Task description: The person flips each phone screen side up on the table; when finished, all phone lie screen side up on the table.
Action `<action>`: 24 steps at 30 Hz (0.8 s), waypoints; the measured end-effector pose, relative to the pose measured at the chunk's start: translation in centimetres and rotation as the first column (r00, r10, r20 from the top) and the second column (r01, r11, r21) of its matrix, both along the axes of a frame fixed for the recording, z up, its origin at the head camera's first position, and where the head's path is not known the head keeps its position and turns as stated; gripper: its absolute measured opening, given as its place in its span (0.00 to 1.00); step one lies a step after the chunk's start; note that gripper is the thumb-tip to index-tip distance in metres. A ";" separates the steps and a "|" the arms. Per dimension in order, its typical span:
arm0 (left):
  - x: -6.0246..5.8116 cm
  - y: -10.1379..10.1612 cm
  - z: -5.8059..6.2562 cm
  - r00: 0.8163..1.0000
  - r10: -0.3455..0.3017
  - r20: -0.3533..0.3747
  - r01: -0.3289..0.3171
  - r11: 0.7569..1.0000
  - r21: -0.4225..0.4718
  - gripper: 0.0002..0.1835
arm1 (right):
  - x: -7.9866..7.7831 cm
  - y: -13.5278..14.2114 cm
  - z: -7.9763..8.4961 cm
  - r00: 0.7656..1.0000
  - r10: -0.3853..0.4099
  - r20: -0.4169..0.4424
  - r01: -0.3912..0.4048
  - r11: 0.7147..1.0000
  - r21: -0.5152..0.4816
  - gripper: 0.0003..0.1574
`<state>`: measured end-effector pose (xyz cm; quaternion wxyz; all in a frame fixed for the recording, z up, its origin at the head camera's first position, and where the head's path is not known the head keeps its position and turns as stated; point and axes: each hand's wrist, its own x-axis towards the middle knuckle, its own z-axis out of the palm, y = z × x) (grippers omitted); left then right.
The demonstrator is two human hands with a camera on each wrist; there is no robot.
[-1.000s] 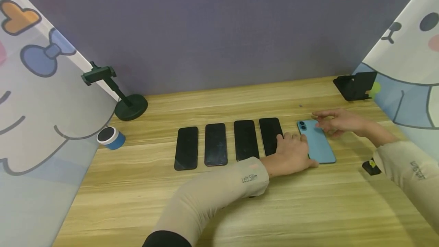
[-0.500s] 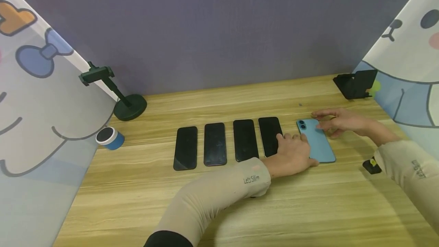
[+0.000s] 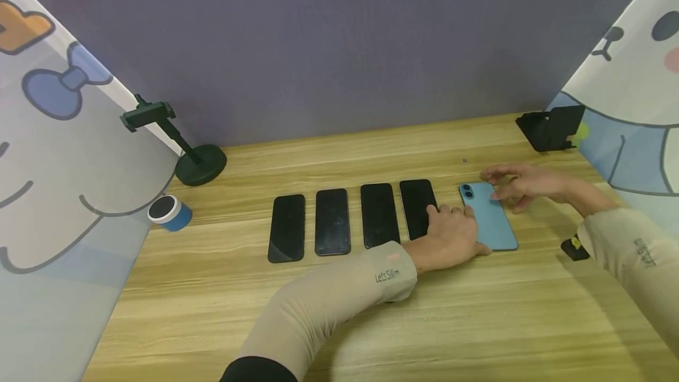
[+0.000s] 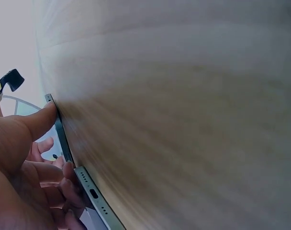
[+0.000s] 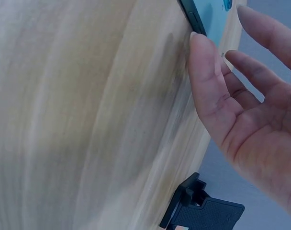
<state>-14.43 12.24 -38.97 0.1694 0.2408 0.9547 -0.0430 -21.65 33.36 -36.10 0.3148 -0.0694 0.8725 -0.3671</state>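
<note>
A light blue phone [image 3: 495, 226] lies back up on the wooden table, its two camera lenses at the far left corner. My left hand [image 3: 451, 239] is at its left side, thumb at the near edge; in the left wrist view the thumb touches the phone's edge [image 4: 61, 136]. The other fingers reach over the near end of a black-screened phone [image 3: 418, 202]. At the blue phone's far right, my right hand [image 3: 536, 186] has its fingers spread and its thumb touching the side edge, as the right wrist view shows.
Several dark phones lie in a row to the left, among them one phone [image 3: 287, 229] at the end. Back left are a dark green stand [image 3: 200, 165] and a blue-white jar [image 3: 171, 213]. A black folding stand [image 3: 551, 128] is back right; a small black object [image 3: 574, 249] lies by the right sleeve.
</note>
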 end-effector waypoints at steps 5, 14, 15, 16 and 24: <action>0.0 0.1 0.0 1.000 -0.002 0.000 0.002 1.000 0.000 0.49 | -0.1 0.1 -0.2 1.000 -0.010 0.005 0.010 1.000 0.002 0.50; -0.1 0.1 0.2 1.000 0.007 0.007 -0.007 1.000 -0.010 0.49 | -1.0 0.0 0.0 0.999 0.003 0.041 -0.003 1.000 -0.013 0.47; -0.1 0.1 0.2 1.000 0.007 0.007 -0.007 1.000 -0.010 0.49 | -1.1 0.0 0.1 0.999 0.007 0.048 -0.007 1.000 -0.016 0.47; -0.1 0.1 0.2 1.000 0.007 0.006 -0.006 1.000 -0.009 0.49 | -1.2 0.0 0.1 0.998 0.010 0.055 -0.009 1.000 -0.018 0.47; 0.0 -0.2 0.3 1.000 -0.013 -0.004 0.013 1.000 0.010 0.48 | -1.7 1.2 -0.4 0.989 -0.029 0.144 0.043 0.995 -0.093 0.45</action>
